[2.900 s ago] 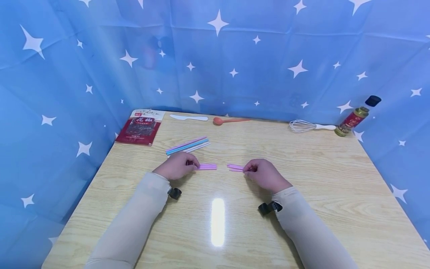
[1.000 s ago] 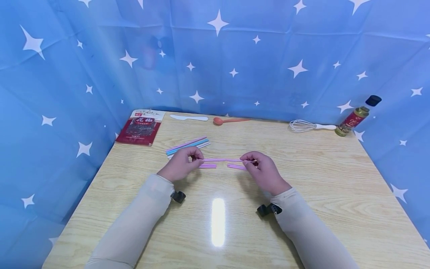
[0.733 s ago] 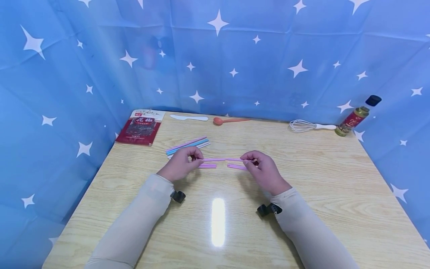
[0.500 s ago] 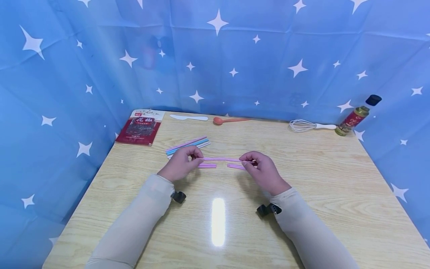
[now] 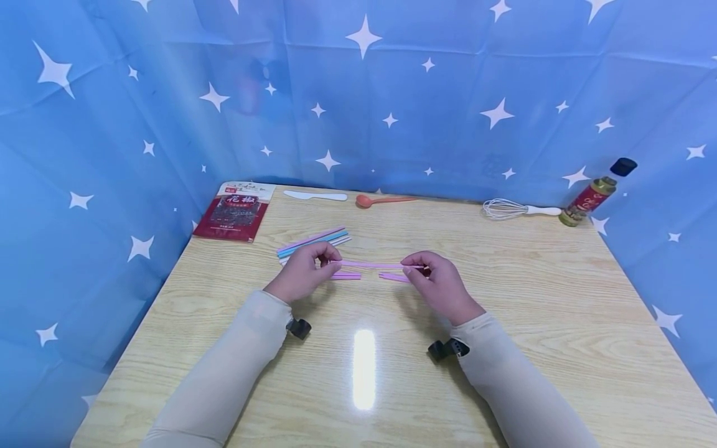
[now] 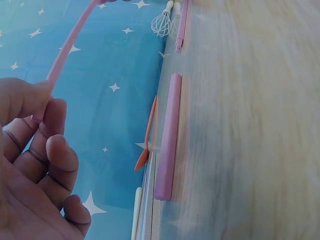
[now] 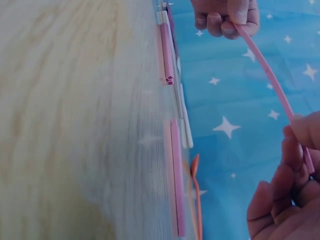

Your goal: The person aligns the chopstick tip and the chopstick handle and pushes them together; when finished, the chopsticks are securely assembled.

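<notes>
A thin pink straw (image 5: 371, 264) is stretched level between my two hands, just above the table. My left hand (image 5: 304, 269) pinches its left end between thumb and finger, and the other fingers curl loosely in the left wrist view. The right end is pinched by my right hand (image 5: 439, 283). In the right wrist view the held straw (image 7: 270, 75) bows slightly. Below it lie more pink straws in two groups: the left straws (image 5: 348, 275) and the right straws (image 5: 394, 277), apart with a small gap, each partly hidden behind a hand. Hollow ends show on the straws (image 7: 169, 80) farther off.
Blue, pink and white straws (image 5: 313, 241) lie behind my left hand. Along the back edge are a red spice packet (image 5: 235, 211), a white knife (image 5: 315, 196), an orange spoon (image 5: 385, 201), a whisk (image 5: 518, 210) and an oil bottle (image 5: 588, 200). A starry blue curtain (image 5: 426, 93) surrounds the table.
Both hands were low at the two groups of pink straws; they have risen slightly, holding one straw between them. The kink at its middle has smoothed into a slight bow.
</notes>
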Demonstrator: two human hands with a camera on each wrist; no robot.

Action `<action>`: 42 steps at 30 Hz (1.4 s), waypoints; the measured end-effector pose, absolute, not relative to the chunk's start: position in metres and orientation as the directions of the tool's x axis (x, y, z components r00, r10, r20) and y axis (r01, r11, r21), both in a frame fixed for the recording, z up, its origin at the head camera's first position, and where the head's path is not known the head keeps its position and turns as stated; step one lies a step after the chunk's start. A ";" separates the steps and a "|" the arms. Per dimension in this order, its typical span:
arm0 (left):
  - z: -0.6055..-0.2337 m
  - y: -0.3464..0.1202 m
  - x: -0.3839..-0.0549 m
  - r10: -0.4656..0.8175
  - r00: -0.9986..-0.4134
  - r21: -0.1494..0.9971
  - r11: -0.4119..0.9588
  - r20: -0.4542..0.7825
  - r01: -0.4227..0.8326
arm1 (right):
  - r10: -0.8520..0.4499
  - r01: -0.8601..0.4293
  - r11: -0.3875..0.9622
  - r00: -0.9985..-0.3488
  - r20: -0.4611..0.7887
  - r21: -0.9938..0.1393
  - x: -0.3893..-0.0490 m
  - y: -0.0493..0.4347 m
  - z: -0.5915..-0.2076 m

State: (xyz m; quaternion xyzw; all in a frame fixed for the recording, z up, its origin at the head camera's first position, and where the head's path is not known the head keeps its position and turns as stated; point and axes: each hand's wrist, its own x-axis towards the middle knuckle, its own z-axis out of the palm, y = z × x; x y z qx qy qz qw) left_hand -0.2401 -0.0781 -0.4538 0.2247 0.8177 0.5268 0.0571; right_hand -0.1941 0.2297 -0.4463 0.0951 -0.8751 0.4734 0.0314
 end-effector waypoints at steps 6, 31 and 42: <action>-0.452 -0.078 -0.239 0.417 -0.901 0.886 0.364 0.122 0.288 | -0.120 -0.227 0.551 -0.974 0.193 -0.803 -0.194 0.229 -0.447; -0.452 -0.085 -0.244 0.353 -0.930 0.917 0.328 0.104 0.228 | -0.101 -0.271 0.534 -0.961 0.258 -0.801 -0.193 0.226 -0.451; -0.461 -0.129 -0.271 0.093 -0.995 0.936 0.346 0.037 0.067 | -0.077 -0.203 0.493 -0.979 0.190 -0.846 -0.196 0.230 -0.454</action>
